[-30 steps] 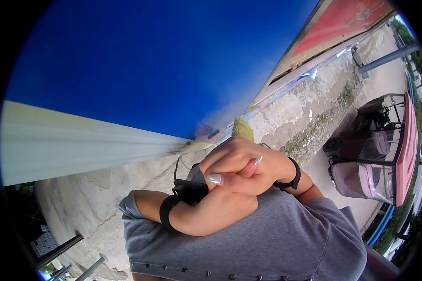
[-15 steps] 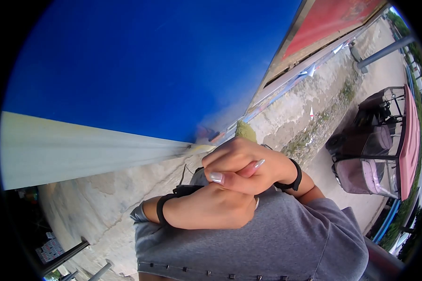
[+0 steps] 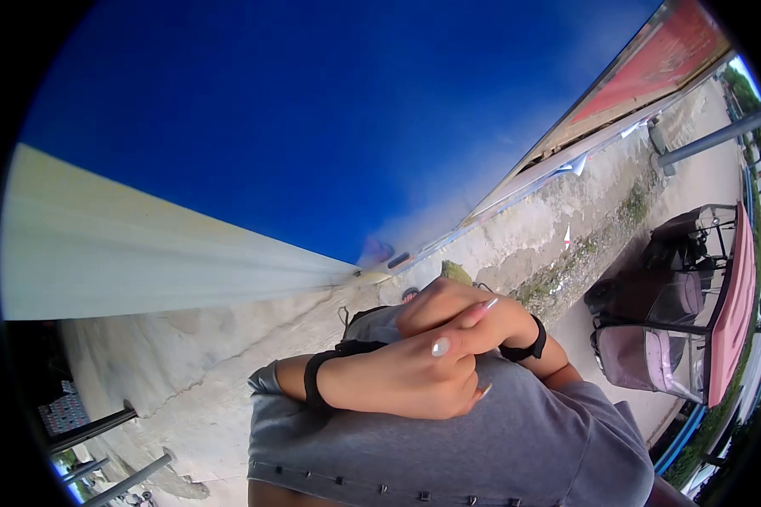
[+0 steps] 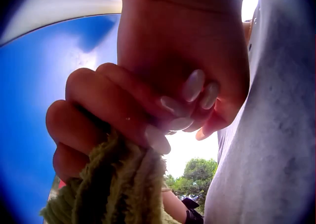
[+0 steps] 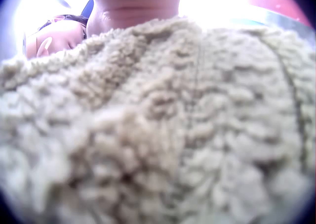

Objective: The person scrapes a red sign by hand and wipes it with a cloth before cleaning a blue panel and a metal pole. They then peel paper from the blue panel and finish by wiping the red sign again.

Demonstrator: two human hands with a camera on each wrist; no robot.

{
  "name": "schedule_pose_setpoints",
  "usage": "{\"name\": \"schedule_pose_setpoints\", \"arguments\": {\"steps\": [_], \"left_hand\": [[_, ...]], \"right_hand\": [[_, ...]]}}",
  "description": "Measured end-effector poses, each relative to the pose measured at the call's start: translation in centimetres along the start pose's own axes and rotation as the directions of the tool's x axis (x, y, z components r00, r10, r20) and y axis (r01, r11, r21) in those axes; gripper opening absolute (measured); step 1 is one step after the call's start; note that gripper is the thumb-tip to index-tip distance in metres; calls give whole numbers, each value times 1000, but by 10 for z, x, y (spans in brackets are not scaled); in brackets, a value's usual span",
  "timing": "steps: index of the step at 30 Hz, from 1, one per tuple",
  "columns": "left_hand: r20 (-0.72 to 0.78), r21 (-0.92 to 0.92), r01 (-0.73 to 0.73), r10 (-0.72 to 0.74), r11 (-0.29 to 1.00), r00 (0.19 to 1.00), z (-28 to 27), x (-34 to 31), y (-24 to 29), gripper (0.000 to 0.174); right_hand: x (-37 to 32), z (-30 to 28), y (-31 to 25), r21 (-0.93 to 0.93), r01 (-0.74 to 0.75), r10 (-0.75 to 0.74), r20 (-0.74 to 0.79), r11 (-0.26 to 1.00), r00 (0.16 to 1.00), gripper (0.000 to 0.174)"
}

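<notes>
In the head view both hands are clasped together in front of the grey shirt, thumbs close to each other. My right hand (image 3: 448, 313) is the farther one and grips a fluffy yellow-green cloth (image 3: 457, 272), of which only a bit shows past the knuckles. My left hand (image 3: 406, 380) is nearer the body, its fingers curled in against the right. In the left wrist view the bunched cloth (image 4: 123, 184) hangs below the curled fingers (image 4: 103, 100); the part inside the clasp is hidden. The cloth (image 5: 163, 115) fills most of the right wrist view.
A large blue panel (image 3: 313, 127) with a pale edge strip (image 3: 144, 245) stands ahead, with a red panel (image 3: 651, 68) beyond it. Rough concrete ground (image 3: 177, 355) lies below. At the right is a three-wheeled vehicle (image 3: 668, 313) with a pink roof, near a grey post (image 3: 710, 139).
The clasped hands have shifted slightly right and down in the head view. The left hand has turned, so another of its fingertips shows, and less of the cloth is visible behind the right hand.
</notes>
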State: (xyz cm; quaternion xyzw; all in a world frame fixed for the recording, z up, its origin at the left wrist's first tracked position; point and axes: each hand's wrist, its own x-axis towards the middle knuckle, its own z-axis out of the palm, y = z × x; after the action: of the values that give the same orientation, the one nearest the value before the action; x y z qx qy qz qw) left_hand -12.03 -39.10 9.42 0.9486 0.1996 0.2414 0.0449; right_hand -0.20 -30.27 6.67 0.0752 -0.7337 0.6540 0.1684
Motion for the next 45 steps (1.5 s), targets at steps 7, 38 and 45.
{"name": "schedule_pose_setpoints", "arguments": {"steps": [7, 38, 45], "left_hand": [[-77, -117, 133, -143, 984, 987, 7, -4, -4, 31], [-707, -665, -598, -636, 447, 309, -29, -73, 0, 40], [-628, -722, -618, -670, 312, 396, -25, -64, -7, 45]], "right_hand": [[-3, 5, 11, 53, -158, 163, -97, 986, 982, 40], [43, 27, 29, -768, -387, -392, -608, 510, 690, 26], [45, 26, 27, -805, -362, -423, -566, 470, 708, 23]]}}
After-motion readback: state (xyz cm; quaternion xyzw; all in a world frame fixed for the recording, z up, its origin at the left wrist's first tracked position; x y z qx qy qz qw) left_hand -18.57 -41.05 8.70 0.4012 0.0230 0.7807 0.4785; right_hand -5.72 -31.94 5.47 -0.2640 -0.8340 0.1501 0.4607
